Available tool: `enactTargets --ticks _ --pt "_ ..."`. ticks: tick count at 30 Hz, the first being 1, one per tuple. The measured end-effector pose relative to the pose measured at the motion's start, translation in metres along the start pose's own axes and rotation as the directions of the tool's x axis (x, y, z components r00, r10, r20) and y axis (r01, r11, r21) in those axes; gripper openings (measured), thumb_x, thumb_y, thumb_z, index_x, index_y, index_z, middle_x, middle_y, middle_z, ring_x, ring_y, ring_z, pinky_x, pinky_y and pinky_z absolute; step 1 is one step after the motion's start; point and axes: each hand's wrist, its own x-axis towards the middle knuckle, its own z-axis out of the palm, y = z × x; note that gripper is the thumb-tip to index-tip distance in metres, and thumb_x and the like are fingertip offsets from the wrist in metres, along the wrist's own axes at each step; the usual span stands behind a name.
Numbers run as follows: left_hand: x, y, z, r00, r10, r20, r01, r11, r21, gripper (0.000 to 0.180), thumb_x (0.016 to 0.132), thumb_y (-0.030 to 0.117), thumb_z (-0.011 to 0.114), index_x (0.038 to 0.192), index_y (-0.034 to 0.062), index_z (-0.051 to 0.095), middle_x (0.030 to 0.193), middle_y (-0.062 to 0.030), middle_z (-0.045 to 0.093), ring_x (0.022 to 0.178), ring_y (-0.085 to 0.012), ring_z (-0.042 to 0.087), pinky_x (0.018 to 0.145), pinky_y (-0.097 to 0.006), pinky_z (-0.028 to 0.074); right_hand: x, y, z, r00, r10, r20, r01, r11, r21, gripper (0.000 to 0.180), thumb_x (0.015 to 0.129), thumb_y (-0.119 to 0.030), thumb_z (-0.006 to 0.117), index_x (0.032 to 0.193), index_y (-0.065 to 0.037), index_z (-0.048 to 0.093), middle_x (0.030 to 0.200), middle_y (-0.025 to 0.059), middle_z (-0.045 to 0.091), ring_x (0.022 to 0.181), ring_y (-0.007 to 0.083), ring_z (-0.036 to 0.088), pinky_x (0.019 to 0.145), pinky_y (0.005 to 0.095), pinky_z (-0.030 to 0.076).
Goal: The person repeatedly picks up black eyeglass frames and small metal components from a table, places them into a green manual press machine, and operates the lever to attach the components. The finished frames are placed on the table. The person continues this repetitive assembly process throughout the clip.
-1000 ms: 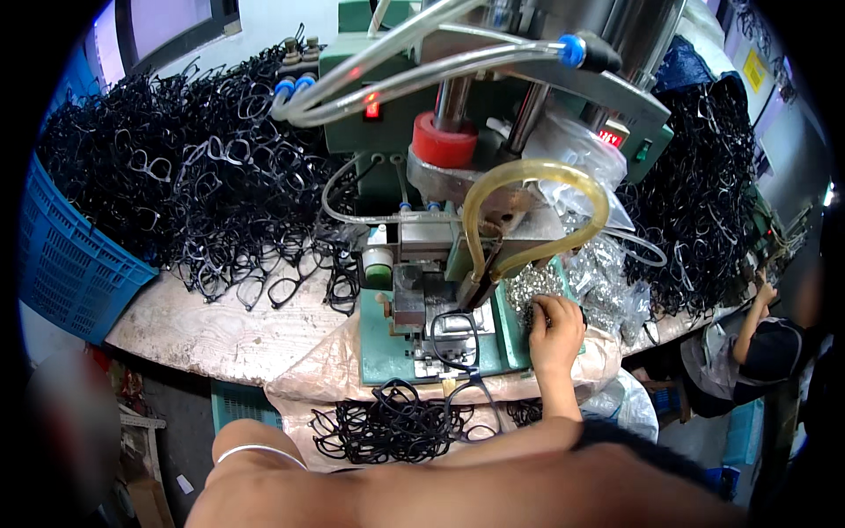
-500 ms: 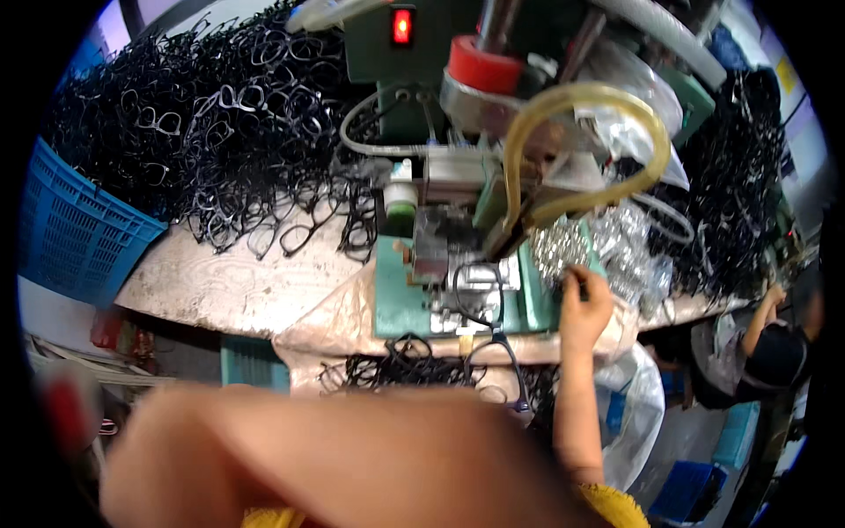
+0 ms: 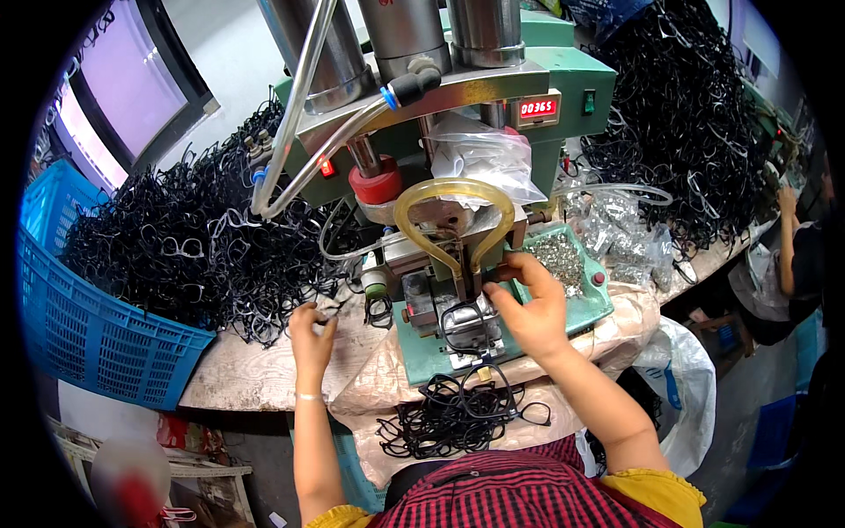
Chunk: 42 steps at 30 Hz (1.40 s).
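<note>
At the front edge of the heap of black eyeglass frames [image 3: 264, 295], my left hand [image 3: 310, 341] is closed, thumb and fingertips bent together. A dark bit shows at the fingertips, too small to make out. My right hand [image 3: 535, 312] reaches into the green press machine [image 3: 418, 356], thumb and index finger apart beside the metal fixture [image 3: 471, 327]. Nothing shows between them. One black eyeglass frame [image 3: 451, 336] rests at the fixture, and another frame [image 3: 512, 400] hangs just below it. A yellowish tube loop [image 3: 453, 187] arches above my right fingertips.
Small metal parts fill a green tray [image 3: 598, 308] right of the fixture. Several black frames [image 3: 440, 422] lie on the cloth before me. A blue crate [image 3: 106, 343] stands at left, bagged parts [image 3: 629, 246] at right. A co-worker [image 3: 788, 255] sits far right.
My left arm, blurred across the bottom before, now reaches the heap's edge. My right hand has moved from the metal parts to the fixture. The whole view has shifted, showing more of the machine's top.
</note>
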Motion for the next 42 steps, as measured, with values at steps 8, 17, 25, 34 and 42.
enactTargets --ticks 8,17,25,34,42 --pt "0.015 0.221 -0.080 0.848 0.474 -0.238 -0.485 0.509 -0.711 0.027 0.099 0.020 0.062 0.080 0.0012 0.058 0.081 -0.0121 0.073 0.068 -0.0183 0.066 0.067 -0.026 0.051 -0.004 -0.016 0.017 0.955 0.256 0.147 -0.295 0.822 0.486 0.050 0.085 0.002 0.068 0.130 0.004 0.049 0.111 0.0108 0.065 0.097 0.0134 0.064 0.091 0.0272 0.048" --pt "-0.017 0.260 -0.065 0.364 0.931 -0.011 -0.891 0.344 -0.297 0.036 0.077 0.038 0.080 0.067 0.0129 0.055 0.093 -0.0049 0.068 0.062 -0.0154 0.058 0.055 -0.027 0.049 -0.007 -0.044 -0.009 0.950 0.128 0.286 -0.191 0.960 0.205 0.047 0.086 -0.002 0.061 0.133 0.001 0.053 0.127 0.0167 0.063 0.114 0.0246 0.064 0.099 0.0353 0.049" --pt "-0.029 0.260 -0.025 0.367 0.930 -0.002 -0.887 0.349 -0.303 0.043 0.074 0.033 0.084 0.067 0.0104 0.048 0.090 -0.0082 0.072 0.065 -0.0152 0.062 0.055 -0.025 0.051 -0.021 0.098 -0.096 0.977 0.092 -0.195 -0.160 0.914 -0.373 0.038 0.086 -0.001 0.062 0.124 -0.002 0.063 0.119 0.0156 0.068 0.110 0.0258 0.064 0.096 0.0340 0.047" --pt "-0.050 0.246 -0.025 0.525 0.850 -0.046 -0.787 0.463 -0.407 0.036 0.075 0.031 0.085 0.080 0.0067 0.059 0.101 -0.0101 0.072 0.071 -0.0163 0.064 0.075 -0.034 0.058 -0.021 0.090 -0.055 0.998 0.001 -0.057 -0.051 0.463 -0.885 0.015 0.078 -0.015 0.073 0.090 -0.007 0.067 0.091 0.0142 0.065 0.093 0.0356 0.059 0.083 0.0462 0.047" --pt "-0.076 0.152 -0.123 0.798 0.176 -0.576 -0.244 0.969 -0.042 0.012 0.090 0.001 0.061 0.095 -0.0040 0.071 0.103 -0.0129 0.072 0.088 -0.0228 0.067 0.081 -0.027 0.052 -0.026 0.080 -0.063 0.993 -0.118 -0.016 0.053 0.559 -0.828 0.008 0.077 -0.007 0.074 0.084 -0.007 0.070 0.089 0.0099 0.065 0.091 0.0321 0.060 0.082 0.0415 0.048"
